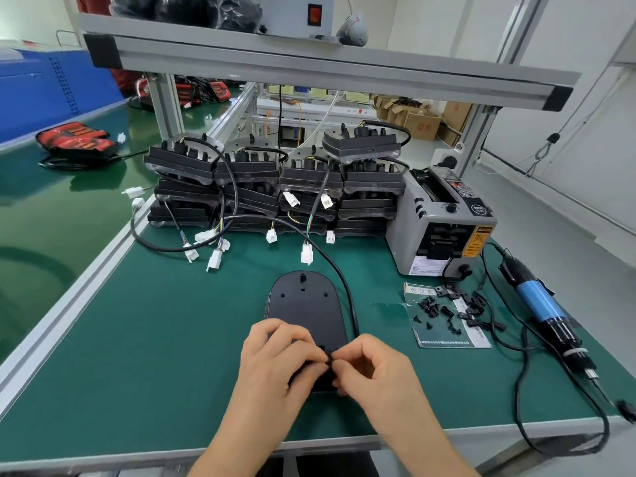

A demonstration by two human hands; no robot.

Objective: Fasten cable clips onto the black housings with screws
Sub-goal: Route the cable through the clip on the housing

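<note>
Black housing point(303, 304) — flat on the green mat point(165, 339), near centre; left hand point(275, 366) and right hand point(375, 370) meet at its near end, fingertips of both pinched on a small black cable clip point(328, 360). Best seated square over its screw hole, cable point(346, 290) trapped beneath, before fetching screws point(428, 306) and electric screwdriver point(540, 304) — both at right.

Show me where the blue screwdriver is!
In the head view, the blue screwdriver lies on the green mat at the far right, right of the pile of screws and in front of the grey tape machine.

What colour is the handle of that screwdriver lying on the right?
Blue screwdriver handle, black ends; head view shows it.
</note>
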